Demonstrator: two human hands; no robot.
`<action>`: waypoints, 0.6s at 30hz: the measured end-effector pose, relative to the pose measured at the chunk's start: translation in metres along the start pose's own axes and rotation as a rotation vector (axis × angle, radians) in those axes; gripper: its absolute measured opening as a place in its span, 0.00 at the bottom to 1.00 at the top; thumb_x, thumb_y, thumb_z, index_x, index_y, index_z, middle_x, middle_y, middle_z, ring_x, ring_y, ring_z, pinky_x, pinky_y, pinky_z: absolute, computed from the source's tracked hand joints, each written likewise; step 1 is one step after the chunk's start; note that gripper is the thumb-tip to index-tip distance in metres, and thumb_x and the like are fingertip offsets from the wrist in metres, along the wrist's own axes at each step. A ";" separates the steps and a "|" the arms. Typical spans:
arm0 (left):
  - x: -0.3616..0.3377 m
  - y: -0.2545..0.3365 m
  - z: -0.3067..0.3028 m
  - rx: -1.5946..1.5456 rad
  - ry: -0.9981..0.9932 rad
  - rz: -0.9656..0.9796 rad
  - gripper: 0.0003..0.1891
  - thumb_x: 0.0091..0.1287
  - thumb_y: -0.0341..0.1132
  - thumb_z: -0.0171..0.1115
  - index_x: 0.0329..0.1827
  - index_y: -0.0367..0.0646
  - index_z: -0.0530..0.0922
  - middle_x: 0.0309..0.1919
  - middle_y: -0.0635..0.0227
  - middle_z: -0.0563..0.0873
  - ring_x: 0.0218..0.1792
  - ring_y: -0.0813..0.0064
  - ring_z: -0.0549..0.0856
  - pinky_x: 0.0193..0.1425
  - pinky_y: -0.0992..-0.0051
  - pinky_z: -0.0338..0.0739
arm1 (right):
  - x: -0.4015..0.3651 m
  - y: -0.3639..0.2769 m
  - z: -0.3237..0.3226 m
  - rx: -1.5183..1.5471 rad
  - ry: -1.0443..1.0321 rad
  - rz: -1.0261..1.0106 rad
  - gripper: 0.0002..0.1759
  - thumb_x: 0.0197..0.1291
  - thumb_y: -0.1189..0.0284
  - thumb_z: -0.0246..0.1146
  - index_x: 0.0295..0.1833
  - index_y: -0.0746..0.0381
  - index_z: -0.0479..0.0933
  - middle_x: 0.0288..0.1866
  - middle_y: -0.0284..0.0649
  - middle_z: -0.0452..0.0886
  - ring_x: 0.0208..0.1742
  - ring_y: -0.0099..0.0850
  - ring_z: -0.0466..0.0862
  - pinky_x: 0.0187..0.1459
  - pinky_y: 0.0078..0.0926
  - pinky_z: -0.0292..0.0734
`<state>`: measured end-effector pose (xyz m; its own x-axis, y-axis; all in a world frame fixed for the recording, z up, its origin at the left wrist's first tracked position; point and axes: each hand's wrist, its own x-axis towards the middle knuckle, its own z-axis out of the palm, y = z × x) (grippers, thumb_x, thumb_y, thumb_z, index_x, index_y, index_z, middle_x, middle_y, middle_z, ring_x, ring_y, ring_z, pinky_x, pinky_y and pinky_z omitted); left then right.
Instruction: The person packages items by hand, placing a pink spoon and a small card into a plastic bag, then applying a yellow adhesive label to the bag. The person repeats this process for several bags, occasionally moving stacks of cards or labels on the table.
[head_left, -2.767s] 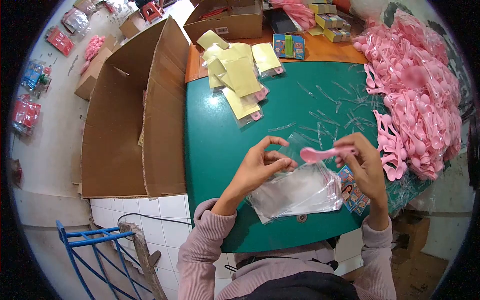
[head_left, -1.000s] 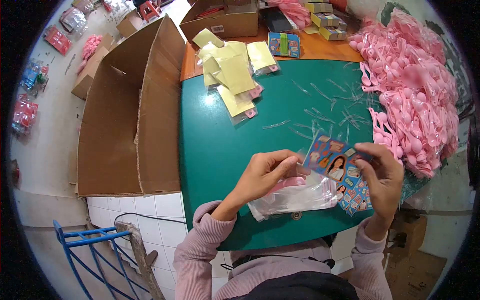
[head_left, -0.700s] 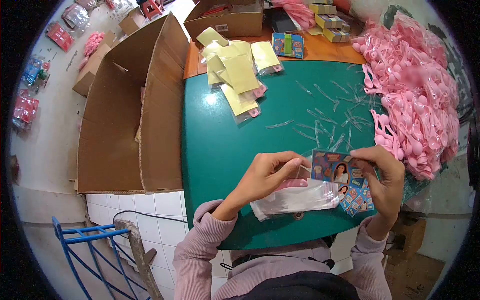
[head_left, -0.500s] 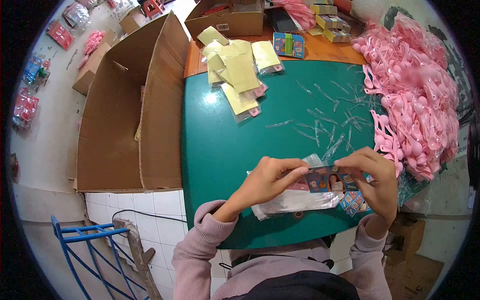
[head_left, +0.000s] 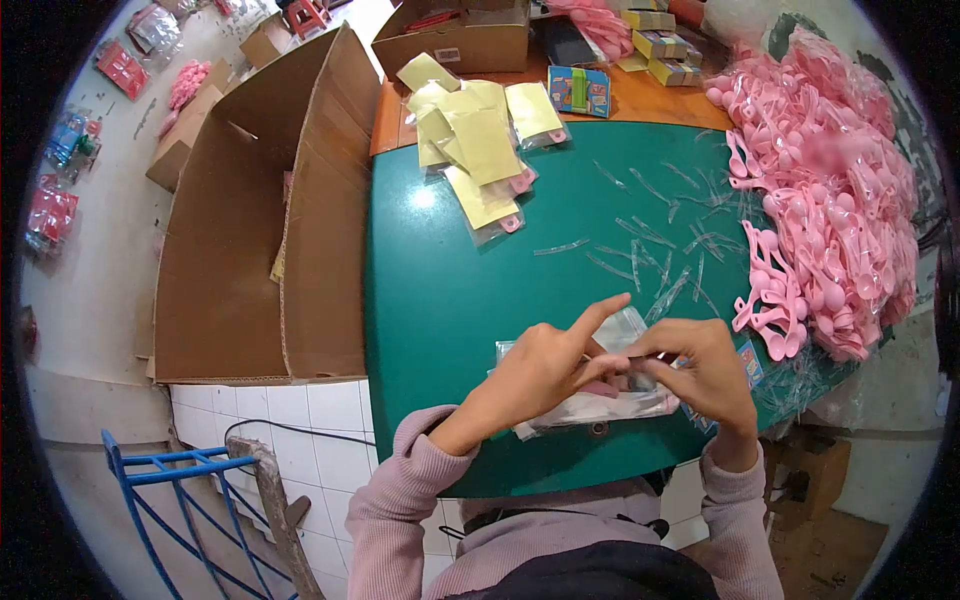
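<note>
Over the near part of the green table, my left hand [head_left: 545,372] and my right hand [head_left: 703,372] meet fingertip to fingertip. Between them a printed card [head_left: 637,358] shows only as a thin dark edge, mostly hidden by fingers. The right thumb and fingers pinch it; the left thumb and fingers close at its other end, with the left index finger raised. Beneath the hands lie clear plastic bags [head_left: 560,412] and something pink [head_left: 600,388], partly covered. More printed cards [head_left: 750,364] lie beside and under my right hand.
Pink spoons [head_left: 830,200] are heaped along the right side. Clear plastic strips [head_left: 640,255] are scattered mid-table. Filled bags with yellow cards [head_left: 480,140] pile up at the back left, near a banded card stack [head_left: 578,92]. A large cardboard box [head_left: 240,230] stands left of the table.
The card's printed face was showing between both hands; now it is turned edge-on and mostly hidden. My hands have come closer together, and the left index finger has lifted.
</note>
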<state>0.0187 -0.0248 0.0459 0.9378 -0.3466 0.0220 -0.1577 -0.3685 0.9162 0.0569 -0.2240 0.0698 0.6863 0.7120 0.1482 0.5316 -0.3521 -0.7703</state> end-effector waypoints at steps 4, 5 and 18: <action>0.000 -0.014 -0.029 0.160 -0.241 0.019 0.28 0.57 0.45 0.65 0.60 0.48 0.69 0.33 0.56 0.85 0.34 0.60 0.86 0.34 0.72 0.77 | -0.005 0.007 -0.008 0.139 0.122 0.344 0.11 0.44 0.79 0.68 0.35 0.67 0.78 0.27 0.34 0.78 0.29 0.21 0.78 0.30 0.19 0.72; 0.000 -0.026 -0.031 -0.051 -0.209 0.059 0.29 0.54 0.43 0.68 0.59 0.45 0.70 0.32 0.64 0.86 0.33 0.69 0.86 0.36 0.74 0.77 | -0.007 0.012 -0.008 0.194 0.203 0.409 0.11 0.44 0.79 0.69 0.36 0.68 0.78 0.28 0.33 0.78 0.29 0.20 0.78 0.31 0.18 0.72; -0.003 -0.027 -0.033 -0.486 -0.231 -0.111 0.30 0.57 0.30 0.66 0.62 0.38 0.64 0.49 0.64 0.79 0.43 0.80 0.80 0.44 0.81 0.76 | -0.001 0.019 0.006 0.519 0.285 0.363 0.08 0.44 0.78 0.69 0.24 0.65 0.75 0.24 0.31 0.76 0.25 0.15 0.69 0.27 0.13 0.60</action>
<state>0.0299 0.0145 0.0343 0.8397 -0.5289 -0.1232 0.1502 0.0081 0.9886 0.0633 -0.2275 0.0515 0.9171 0.3920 -0.0722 -0.0133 -0.1508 -0.9885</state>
